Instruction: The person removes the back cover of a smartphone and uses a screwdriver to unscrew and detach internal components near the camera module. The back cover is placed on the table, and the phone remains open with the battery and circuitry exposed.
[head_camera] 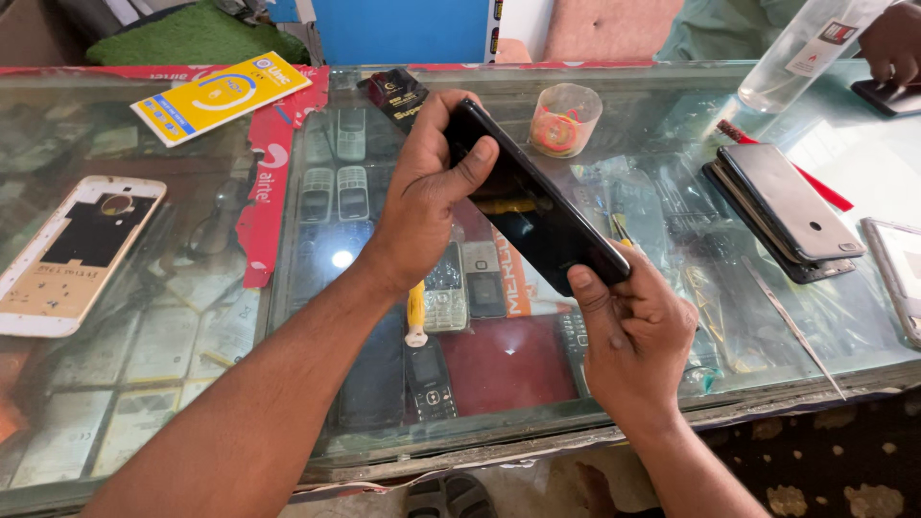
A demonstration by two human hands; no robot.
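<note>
The long glass-topped display counter [288, 422] runs off both sides of the view, and glare on its top blurs the rows of old keypad handsets [351, 192] under the glass, too many and too dim to count. Above its middle, one glossy black slab smartphone [532, 206] is held tilted, upper end toward the far edge, clear of the glass. The left hand [427, 187] wraps that upper end, thumb pressed across the dark face, fingers hidden behind. The right hand [633, 331] pinches the lower corner between thumb and curled fingers, which cover that end. On the right lies one stack of dark grey phone bodies [787, 211]; how many layers is hard to tell. One white and gold phone frame [72, 251] rests at left, one yellow flat card packet [221, 96] beyond it, one small clear plastic cup [566, 119] of coloured bits behind the phone. Another person's hand [892, 40] is cut off at the top right corner.
</note>
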